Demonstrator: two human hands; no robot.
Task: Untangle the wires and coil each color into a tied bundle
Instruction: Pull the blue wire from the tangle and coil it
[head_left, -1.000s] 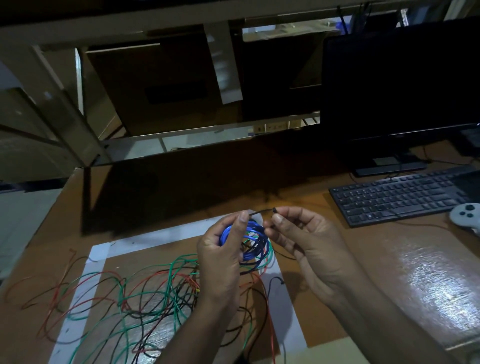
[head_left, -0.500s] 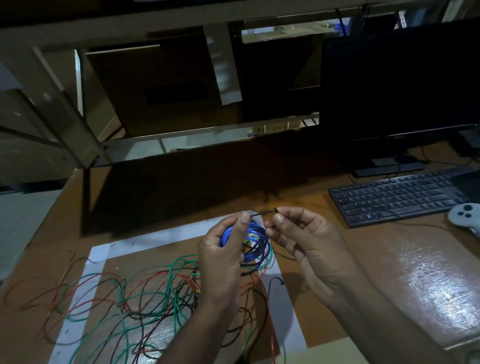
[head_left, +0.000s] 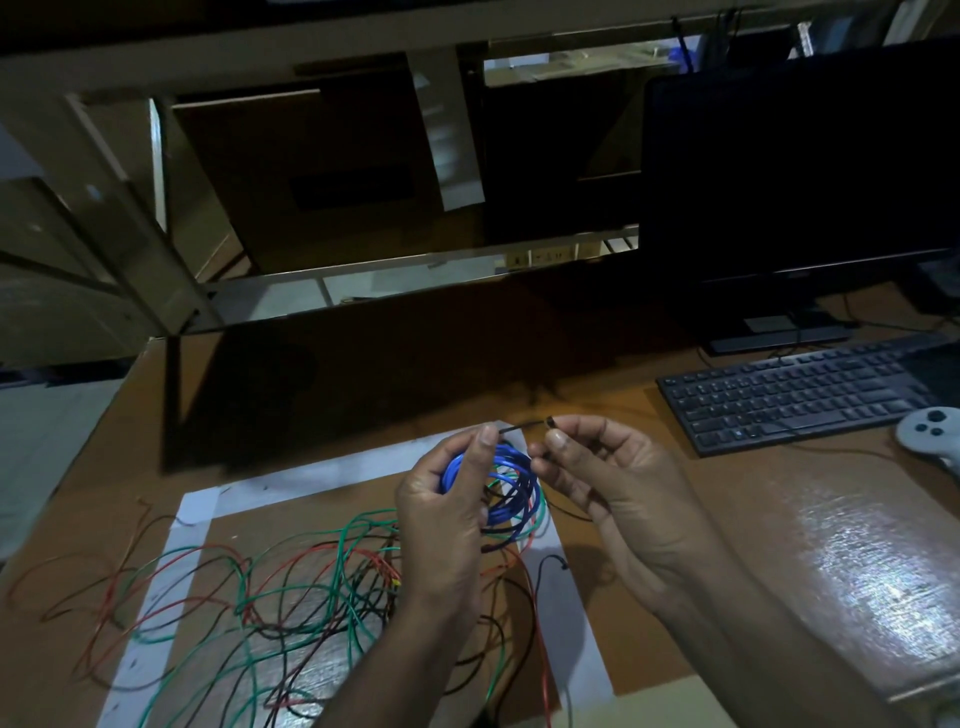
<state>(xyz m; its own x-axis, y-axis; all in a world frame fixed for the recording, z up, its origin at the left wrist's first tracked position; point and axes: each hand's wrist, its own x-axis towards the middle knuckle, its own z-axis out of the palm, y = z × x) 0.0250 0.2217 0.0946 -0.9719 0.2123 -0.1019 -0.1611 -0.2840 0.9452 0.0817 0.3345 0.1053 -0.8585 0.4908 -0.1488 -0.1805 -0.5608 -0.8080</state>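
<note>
Tying off the blue coil while the other colors wait in a tangle.

We hold the blue wire coil (head_left: 506, 488) up over the table (head_left: 779, 545), our left hand (head_left: 447, 512) curled around its near side with the thumb pressed on top. Our right hand (head_left: 605, 483) pinches the end of a thin black tie (head_left: 524, 427) that stretches between the two thumbs just above the coil. We judge blue wound but not yet fastened, since the tie does not look closed around it, though the low light makes that hard to tell. Green wire (head_left: 291, 597), red wire (head_left: 171, 566) and black wire (head_left: 498, 629) lie loose and crossed on the white-taped mat (head_left: 195, 519) below our hands, some strands running up through the coil, so three colors remain to separate, wind and tie.
</note>
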